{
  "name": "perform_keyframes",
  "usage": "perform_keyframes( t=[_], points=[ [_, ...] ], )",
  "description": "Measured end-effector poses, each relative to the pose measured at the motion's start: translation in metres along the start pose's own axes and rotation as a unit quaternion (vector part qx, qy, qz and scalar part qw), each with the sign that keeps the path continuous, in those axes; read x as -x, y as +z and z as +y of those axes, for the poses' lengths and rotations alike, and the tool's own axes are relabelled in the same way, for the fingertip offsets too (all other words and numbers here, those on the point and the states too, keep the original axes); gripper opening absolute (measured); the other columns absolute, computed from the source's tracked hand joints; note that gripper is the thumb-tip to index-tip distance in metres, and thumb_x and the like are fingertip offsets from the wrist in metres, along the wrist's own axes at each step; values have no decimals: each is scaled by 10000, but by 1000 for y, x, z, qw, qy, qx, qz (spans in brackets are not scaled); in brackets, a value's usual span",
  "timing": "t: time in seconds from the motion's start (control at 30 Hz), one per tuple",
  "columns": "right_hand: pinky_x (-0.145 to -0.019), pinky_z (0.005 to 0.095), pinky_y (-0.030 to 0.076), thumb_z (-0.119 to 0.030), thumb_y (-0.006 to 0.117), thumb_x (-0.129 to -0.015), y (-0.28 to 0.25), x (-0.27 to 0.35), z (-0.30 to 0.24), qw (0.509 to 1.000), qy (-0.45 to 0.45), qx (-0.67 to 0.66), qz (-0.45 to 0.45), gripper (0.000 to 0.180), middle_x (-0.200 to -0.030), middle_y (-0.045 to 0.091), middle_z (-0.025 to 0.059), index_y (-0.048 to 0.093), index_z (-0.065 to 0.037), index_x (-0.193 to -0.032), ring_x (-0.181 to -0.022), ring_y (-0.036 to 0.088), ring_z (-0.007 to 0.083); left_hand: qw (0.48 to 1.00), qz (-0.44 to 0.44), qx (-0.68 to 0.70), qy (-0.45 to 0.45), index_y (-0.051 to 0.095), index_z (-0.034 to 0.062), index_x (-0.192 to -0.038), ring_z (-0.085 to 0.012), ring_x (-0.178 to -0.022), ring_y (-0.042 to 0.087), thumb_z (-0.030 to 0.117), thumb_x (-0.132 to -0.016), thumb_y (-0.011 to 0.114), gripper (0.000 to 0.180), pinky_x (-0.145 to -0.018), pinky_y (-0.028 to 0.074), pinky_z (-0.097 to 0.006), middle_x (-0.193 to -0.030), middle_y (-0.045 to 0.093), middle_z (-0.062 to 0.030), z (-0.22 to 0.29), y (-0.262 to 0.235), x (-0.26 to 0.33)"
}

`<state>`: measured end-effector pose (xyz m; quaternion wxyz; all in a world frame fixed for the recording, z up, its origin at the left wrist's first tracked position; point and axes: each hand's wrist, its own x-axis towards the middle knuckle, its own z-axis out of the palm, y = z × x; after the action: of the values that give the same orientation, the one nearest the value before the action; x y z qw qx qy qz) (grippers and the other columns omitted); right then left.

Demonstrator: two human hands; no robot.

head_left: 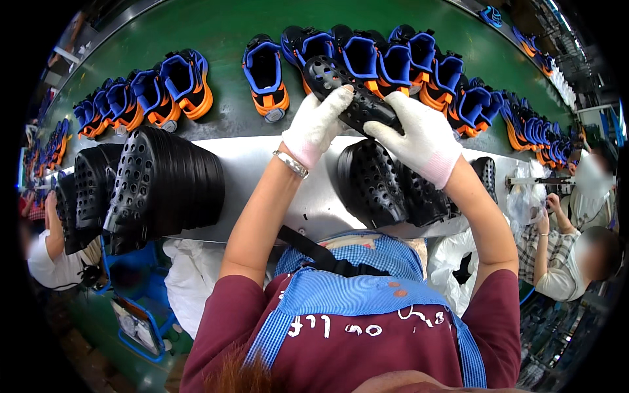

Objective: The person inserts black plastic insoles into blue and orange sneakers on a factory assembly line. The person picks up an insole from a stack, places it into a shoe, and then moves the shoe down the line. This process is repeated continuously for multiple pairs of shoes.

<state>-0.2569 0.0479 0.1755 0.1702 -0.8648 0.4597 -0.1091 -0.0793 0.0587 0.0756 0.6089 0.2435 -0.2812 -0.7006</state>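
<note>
Above the metal ledge I hold a black plastic shoe tree (359, 105), full of round holes, tilted with its toe end up to the left. My left hand (318, 124), in a white glove, grips its left part, thumb on top. My right hand (421, 136), also gloved, grips its right end between thumb and fingers. Below my right hand lie more perforated black shoe trees (370, 180). Left of my left arm stand nested stacks of shoe trees (167, 187). Just beyond my hands are black, blue and orange sports shoes (359, 56).
The silver metal ledge (252, 170) runs in front of me. Behind it, a green work surface (229, 16) carries rows of shoes, with a single shoe (265, 75) at mid-left. Co-workers sit at far left and at right (557, 255). Clear plastic bags (526, 196) hang at right.
</note>
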Motion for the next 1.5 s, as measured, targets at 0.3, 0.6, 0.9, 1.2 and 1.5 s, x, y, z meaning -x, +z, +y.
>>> perform_keyframes(
  t=[0.3, 0.6, 0.9, 1.2, 1.5],
  points=[
    [-590, 421, 519, -446, 614, -829, 19, -63, 14, 993, -51, 101, -12, 395, -650, 631, 143, 635, -64, -728, -640, 651, 329, 995, 59, -15, -75, 584, 17, -1136, -236, -975, 645, 332, -924, 636, 383, -833, 557, -401, -1092, 635, -119, 24, -20, -34],
    [-625, 378, 527, -495, 610, -799, 2, -119, 17, 979, -7, 122, -162, 447, -642, 639, 156, 689, -58, -745, -616, 651, 301, 869, 186, -456, 48, 651, -19, -1041, -282, -785, 653, 389, -888, 620, 437, -734, 532, -372, -969, 636, -201, 20, -52, -44],
    [-598, 362, 499, -473, 600, -768, 8, -219, 11, 945, -31, 150, -289, 525, -623, 610, 169, 681, 45, -763, -584, 601, 235, 692, 123, -708, 71, 605, 67, -1156, -359, -1034, 592, 230, -822, 630, 373, -869, 498, -423, -1225, 546, -153, 5, -72, -60],
    [-784, 403, 545, -169, 564, -829, 123, -238, 2, 925, -71, 312, -203, 240, -961, 718, 141, 738, -84, -971, -922, 692, 301, 664, 7, -723, -192, 714, 41, -846, -325, -714, 679, 446, -791, 634, 417, -725, 535, -382, -722, 682, -181, 23, -95, -104],
    [-756, 419, 554, -173, 575, -833, 132, -256, 7, 952, -56, 264, -143, 226, -986, 716, 143, 744, -100, -964, -909, 700, 298, 642, 52, -745, -173, 717, 16, -892, -374, -856, 667, 463, -750, 675, 470, -807, 531, -409, -882, 685, -228, 21, -89, -104]
  ],
)
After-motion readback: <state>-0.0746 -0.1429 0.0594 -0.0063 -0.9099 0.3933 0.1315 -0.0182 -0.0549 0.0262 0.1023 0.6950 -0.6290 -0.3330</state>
